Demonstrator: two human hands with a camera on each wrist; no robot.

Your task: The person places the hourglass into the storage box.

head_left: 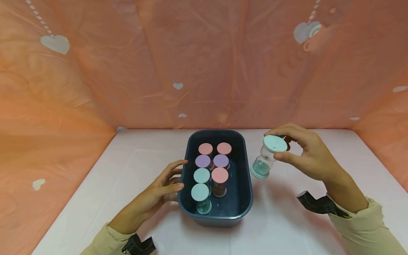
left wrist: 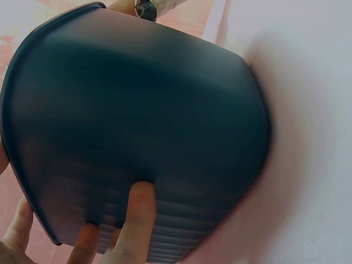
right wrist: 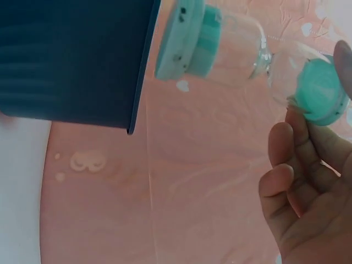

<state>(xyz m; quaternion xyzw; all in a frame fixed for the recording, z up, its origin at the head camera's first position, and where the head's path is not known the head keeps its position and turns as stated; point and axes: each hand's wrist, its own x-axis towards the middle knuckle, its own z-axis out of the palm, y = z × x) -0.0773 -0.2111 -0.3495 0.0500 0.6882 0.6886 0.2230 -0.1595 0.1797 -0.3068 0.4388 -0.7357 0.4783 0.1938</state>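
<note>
Head view: seven sand timers stand in the bin (head_left: 245, 166), one is still outside.
Your right hand (head_left: 310, 156) pinches the teal timer (head_left: 268, 156) just right of the bin; your left hand (head_left: 157, 193), fingers relaxed, steadies the wall.

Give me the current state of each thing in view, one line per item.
Teal hourglass timer: pinched by its top cap, tilted, lifted beside the bin, sand in the lower bulb.
Dark blue bin: upright on the table, holding seven timers.
Seven timers: upright in two rows, three pink, two purple, two teal caps.
Right hand: holds the timer's cap.
Left hand: fingers straight, touching the bin's outer wall.
</note>
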